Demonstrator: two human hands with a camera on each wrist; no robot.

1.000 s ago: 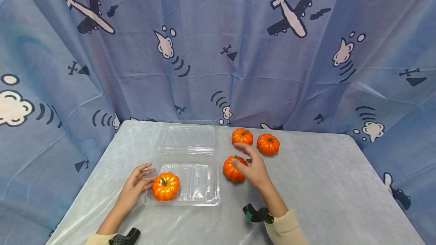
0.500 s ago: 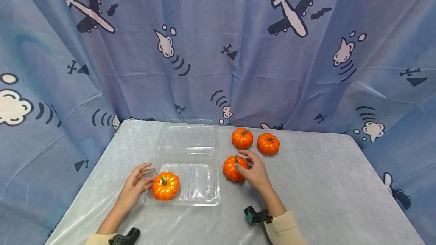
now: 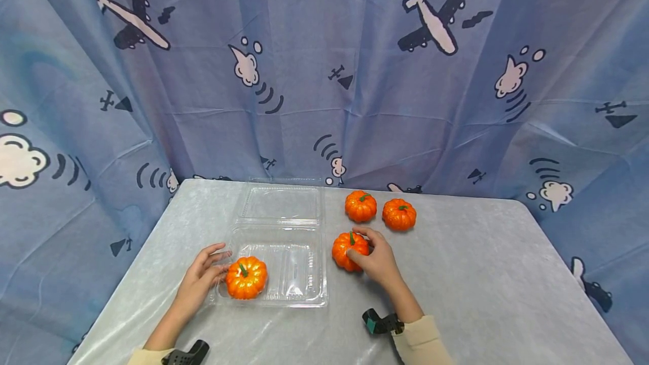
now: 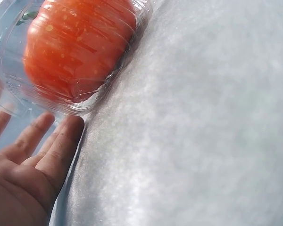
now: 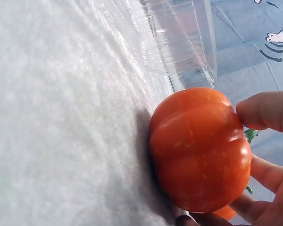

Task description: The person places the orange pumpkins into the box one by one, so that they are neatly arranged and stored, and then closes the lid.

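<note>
My right hand (image 3: pixel 381 261) grips a small orange pumpkin (image 5: pixel 198 150) with a green stem, which sits on the table right of a clear plastic clamshell box (image 3: pixel 284 297). In the right wrist view the thumb lies on the pumpkin's upper side and the other fingers reach around its far side. My left hand (image 3: pixel 196 280) rests with loosely spread fingers at the box's left wall, fingertips right at the plastic in the left wrist view. Another pumpkin (image 3: pixel 247 278) sits inside the box at its front left corner, seen through the wall from the left wrist.
The box's lid (image 3: pixel 281 204) lies folded back towards the rear. Two more pumpkins, one on the left (image 3: pixel 360 206) and one on the right (image 3: pixel 399 215), stand near the table's back edge. A blue patterned curtain (image 3: pixel 304 72) hangs behind the grey-white table (image 3: pixel 481 275).
My right hand has come down and towards me, and its thumb and fingers have closed round the nearest loose pumpkin. The left hand and the box have stayed put.
</note>
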